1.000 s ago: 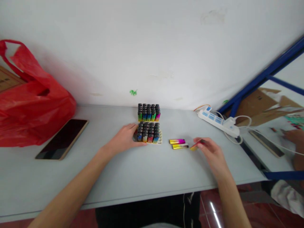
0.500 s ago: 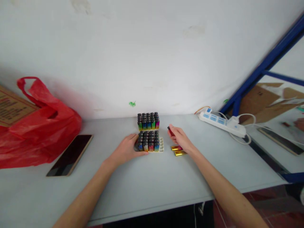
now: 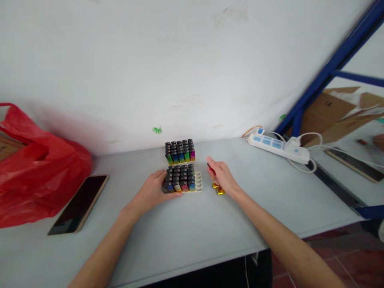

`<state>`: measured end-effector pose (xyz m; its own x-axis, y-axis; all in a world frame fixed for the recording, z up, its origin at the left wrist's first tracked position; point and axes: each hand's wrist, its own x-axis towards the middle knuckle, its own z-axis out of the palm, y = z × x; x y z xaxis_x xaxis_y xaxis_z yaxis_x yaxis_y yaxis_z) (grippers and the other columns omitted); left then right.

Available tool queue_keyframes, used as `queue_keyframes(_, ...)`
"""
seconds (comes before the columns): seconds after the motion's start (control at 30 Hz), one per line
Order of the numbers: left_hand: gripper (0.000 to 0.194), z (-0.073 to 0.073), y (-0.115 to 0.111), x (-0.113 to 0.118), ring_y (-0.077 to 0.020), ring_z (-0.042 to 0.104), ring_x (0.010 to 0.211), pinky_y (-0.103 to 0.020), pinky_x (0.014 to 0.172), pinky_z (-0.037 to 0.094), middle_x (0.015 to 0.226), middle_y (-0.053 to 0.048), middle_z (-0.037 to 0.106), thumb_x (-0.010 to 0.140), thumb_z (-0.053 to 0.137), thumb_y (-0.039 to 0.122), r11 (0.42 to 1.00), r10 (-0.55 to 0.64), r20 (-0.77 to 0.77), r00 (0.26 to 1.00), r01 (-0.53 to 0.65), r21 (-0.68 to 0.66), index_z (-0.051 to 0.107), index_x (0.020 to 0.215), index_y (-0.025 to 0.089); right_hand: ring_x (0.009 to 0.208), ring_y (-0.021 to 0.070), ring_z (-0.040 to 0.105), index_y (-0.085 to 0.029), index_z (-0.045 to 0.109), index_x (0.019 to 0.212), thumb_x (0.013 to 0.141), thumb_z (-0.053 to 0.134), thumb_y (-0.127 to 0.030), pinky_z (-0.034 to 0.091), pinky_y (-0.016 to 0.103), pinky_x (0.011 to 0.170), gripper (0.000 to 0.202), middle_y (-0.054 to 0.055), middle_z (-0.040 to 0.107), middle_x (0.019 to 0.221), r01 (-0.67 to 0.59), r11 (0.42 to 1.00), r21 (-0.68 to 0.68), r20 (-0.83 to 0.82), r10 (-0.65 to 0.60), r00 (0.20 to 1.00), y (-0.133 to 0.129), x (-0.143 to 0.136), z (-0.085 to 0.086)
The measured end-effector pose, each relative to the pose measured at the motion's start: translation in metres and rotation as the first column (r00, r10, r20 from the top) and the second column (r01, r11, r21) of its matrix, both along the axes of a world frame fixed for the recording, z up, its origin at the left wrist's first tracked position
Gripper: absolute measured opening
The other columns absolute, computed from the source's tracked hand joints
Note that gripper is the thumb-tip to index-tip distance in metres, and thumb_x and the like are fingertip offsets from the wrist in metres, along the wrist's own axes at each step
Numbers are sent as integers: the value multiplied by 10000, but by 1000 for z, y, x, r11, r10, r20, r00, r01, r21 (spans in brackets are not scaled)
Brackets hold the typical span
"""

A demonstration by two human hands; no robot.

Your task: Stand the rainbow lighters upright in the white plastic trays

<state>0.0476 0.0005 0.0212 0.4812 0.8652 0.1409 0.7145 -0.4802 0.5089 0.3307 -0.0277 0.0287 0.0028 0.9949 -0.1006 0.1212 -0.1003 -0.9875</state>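
Observation:
My left hand [image 3: 154, 188] is wrapped round the left side of the nearer white plastic tray [image 3: 198, 182]. Upright lighters [image 3: 181, 178] with black tops and coloured bodies fill most of this tray; the column of slots at its right edge holds none. To the right of the tray, my right hand [image 3: 221, 176] grips a single lighter [image 3: 211, 169], its dark top showing and its body mostly covered by the fingers. Below that hand, gold shiny lighters [image 3: 220, 191] lie flat on the table, partly hidden by it.
Behind stands a second block of upright lighters [image 3: 180, 151] near the wall. A phone [image 3: 79, 204] and a red plastic bag [image 3: 45, 172] are on the left. A power strip [image 3: 279, 148] with cables and a blue metal frame [image 3: 318, 82] stand to the right.
The view has shifted slightly, so the trays and bag sit further left. My right hand keeps the lighter and is a little nearer the tray; my left hand keeps its hold.

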Motion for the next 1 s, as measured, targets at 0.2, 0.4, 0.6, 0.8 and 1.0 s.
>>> queue_keyframes(0.2,584,0,0,-1,-382,746,1105,-515,1000,606,1166,-123,778,767,848,679,1000,4,-29,1000,-4,-13,737,1137,241,533,114,267,-277,321,578,897,558,-741,199,288,494,611,-52,269,552,90,993,80,122,-99,988,0,-4,-9)
queue_keyframes(0.4,587,-1,-1,0,-370,743,1117,-502,1029,593,1178,-118,771,763,851,686,999,4,-39,999,-5,-34,721,1119,237,558,124,302,-267,355,584,902,527,-669,219,289,519,541,-39,313,569,111,981,161,196,-142,970,1,-1,-7)
queue_keyframes(0.6,577,-3,-1,-1,-382,732,1147,-510,1060,579,1193,-134,766,763,841,688,999,12,-45,999,-13,-36,716,1100,237,586,125,311,-258,337,567,945,517,-712,240,294,562,618,-38,296,592,68,971,228,278,-132,952,-4,-2,0)
queue_keyframes(0.8,593,-4,0,-1,-387,730,1150,-537,1059,579,1201,-123,773,758,838,700,999,8,-32,999,-9,-34,719,1128,251,579,132,322,-261,346,607,962,502,-553,244,299,571,485,-47,335,569,45,968,246,294,-119,948,-4,-1,-2)
queue_keyframes(1.0,579,-2,-1,0,-384,734,1144,-509,1035,585,1197,-122,778,763,843,679,999,12,-23,1000,-12,-29,727,1140,256,629,168,470,-269,470,829,1081,456,-640,356,294,621,449,-42,506,663,-67,967,246,305,-11,952,-6,1,3)
